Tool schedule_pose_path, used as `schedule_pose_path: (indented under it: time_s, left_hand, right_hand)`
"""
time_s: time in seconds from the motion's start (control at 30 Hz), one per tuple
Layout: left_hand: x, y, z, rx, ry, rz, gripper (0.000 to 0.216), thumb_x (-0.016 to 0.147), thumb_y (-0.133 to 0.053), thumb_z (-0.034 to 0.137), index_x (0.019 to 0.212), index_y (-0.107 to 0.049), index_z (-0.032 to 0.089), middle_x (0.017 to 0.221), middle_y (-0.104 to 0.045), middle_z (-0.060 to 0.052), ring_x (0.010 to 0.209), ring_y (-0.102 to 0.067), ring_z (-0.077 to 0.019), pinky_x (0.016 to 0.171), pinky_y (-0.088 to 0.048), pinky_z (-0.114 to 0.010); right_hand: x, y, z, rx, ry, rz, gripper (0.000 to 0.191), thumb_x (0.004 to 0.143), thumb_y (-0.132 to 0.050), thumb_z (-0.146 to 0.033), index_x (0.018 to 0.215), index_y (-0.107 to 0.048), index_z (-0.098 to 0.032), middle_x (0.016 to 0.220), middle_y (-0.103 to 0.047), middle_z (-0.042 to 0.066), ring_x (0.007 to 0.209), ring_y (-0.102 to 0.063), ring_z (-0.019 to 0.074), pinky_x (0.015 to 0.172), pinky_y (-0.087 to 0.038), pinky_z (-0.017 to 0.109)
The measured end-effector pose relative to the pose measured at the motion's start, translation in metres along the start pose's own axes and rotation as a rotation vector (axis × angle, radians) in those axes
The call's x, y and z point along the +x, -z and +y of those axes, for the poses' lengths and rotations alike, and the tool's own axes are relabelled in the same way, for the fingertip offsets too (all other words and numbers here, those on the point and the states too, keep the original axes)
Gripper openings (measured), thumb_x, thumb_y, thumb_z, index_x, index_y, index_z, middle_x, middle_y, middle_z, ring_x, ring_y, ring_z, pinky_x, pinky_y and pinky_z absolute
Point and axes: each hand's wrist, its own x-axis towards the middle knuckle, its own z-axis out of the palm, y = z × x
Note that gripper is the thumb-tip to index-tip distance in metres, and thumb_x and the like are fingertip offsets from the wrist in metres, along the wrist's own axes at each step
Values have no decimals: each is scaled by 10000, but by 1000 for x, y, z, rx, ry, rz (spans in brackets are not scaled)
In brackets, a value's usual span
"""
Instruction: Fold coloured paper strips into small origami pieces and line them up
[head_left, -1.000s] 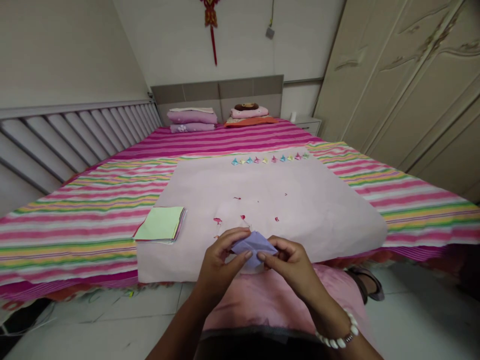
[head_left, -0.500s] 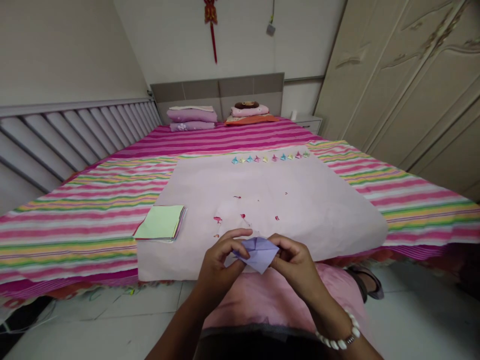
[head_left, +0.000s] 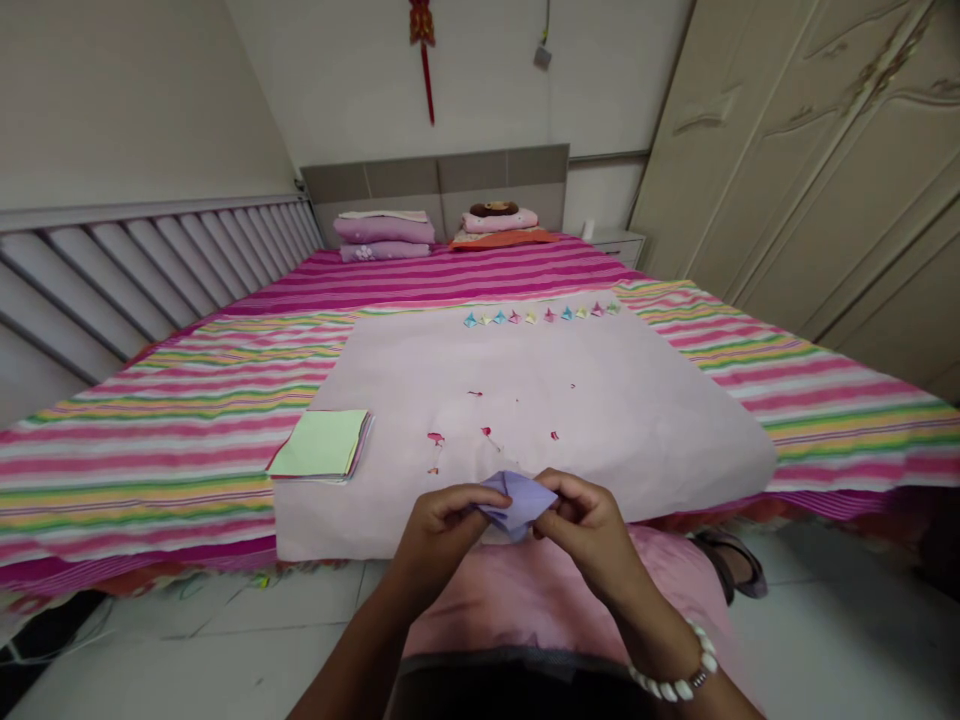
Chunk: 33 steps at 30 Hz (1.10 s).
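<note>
- Head view, taking the purple paper (head_left: pixel 521 498) as the dial's centre with twelve toward the headboard (head_left: pixel 495 185): the folded paper is held between both hands, near the close edge of the large pale sheet (head_left: pixel 675 430). Whether it touches the sheet or is lifted above it, I cannot tell.
- The left hand (head_left: pixel 444 522) comes in from about eight o'clock, its fingers and thumb closed on the paper's left corner.
- The right hand (head_left: pixel 589 515) comes in from about four o'clock, its thumb and forefinger pinching the right edge. Its lower fingers are partly hidden.
- Neither hand is the nearer: the paper bridges the short gap between them. Its long axis runs roughly nine to three, with one point dipping toward six; the finer folds are too small to read.
- Edges: the pale sheet's near border and the pink fabric (head_left: pixel 487 610) lie toward six.
- Toward nine to ten, well apart, a stack of coloured paper (head_left: pixel 319 443) sits on the sheet's left edge.
- Small red spots (head_left: pixel 486 432), scraps or tears, scatter from ten to one.
- Further off, between eleven and one, runs a row of small folded pieces (head_left: pixel 531 318).
- The widest open room is the bare sheet toward two and three.
</note>
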Motion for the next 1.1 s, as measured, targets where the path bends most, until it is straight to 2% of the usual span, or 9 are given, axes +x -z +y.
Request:
schedule_pose_path:
  time_s: [0.13, 0.27, 0.37, 0.57, 0.67, 0.83, 1.0, 1.1]
  left_hand:
    - [1, 3, -1, -19, 39, -19, 195, 760, -641, 142, 900, -756, 214, 912, -762, -20, 861, -683, -171, 779, -528, -252]
    - [3, 5, 1, -110, 105, -145, 280, 791, -645, 185, 1064, -709, 201, 959, -752, -38, 856, -679, -173, 792, -528, -276]
    - [4, 6, 2, -163, 158, -198, 302, 808, -634, 212, 1104, -689, 193, 979, -745, -49, 853, -680, -182, 796, -534, -304]
    - [3, 8, -3, -34, 179, -63, 198, 773, -607, 168, 899, -757, 195, 863, -762, -31, 827, -685, -181, 783, -531, -292]
    - [1, 10, -2, 53, 161, -97, 243, 767, -564, 130, 887, -761, 207, 869, -764, -28, 862, -684, -182, 807, -518, -287]
    - [0, 7, 4, 68, 150, -133, 259, 751, -610, 166, 970, -742, 206, 978, -751, -47, 917, -675, -201, 792, -516, -280]
    - [4, -2, 0, 99, 60, -36, 126, 756, -662, 237, 810, -750, 164, 836, -754, -67, 796, -676, -189, 727, -514, -265]
    - [6, -5, -6, 42, 80, 43, 133, 731, -687, 221, 843, -712, 153, 783, -736, -51, 700, -657, -156, 636, -503, -236]
  right_hand:
    - [3, 2, 7, 64, -61, 39, 98, 662, -739, -203, 749, -715, -163, 531, -590, -31, 473, -507, 81, 491, -395, 192]
    - [5, 2, 12, 173, -126, 81, 149, 650, -771, -249, 749, -715, -152, 543, -585, -31, 451, -490, 65, 479, -382, 186]
    - [6, -1, 11, 255, -180, 96, 164, 630, -785, -244, 739, -710, -146, 534, -566, -42, 432, -468, 52, 466, -359, 179]
    - [5, -3, 10, 301, -226, 73, 139, 616, -755, -203, 725, -696, -139, 511, -571, -40, 414, -459, 55, 457, -341, 185]
    - [6, 0, 10, 319, -228, 69, 119, 628, -707, -191, 733, -692, -137, 509, -578, -27, 431, -481, 71, 463, -360, 190]
    - [8, 1, 13, 333, -215, 40, 218, 706, -685, -360, 693, -662, -144, 540, -580, -2, 454, -505, 103, 456, -376, 216]
    - [11, -4, 16, 173, -206, 40, 256, 582, -825, -319, 656, -660, -137, 525, -534, -34, 471, -421, 72, 453, -315, 193]
    - [14, -6, 17, 142, -205, 73, 261, 559, -832, -302, 577, -633, -135, 492, -504, -43, 473, -389, 69, 460, -290, 196]
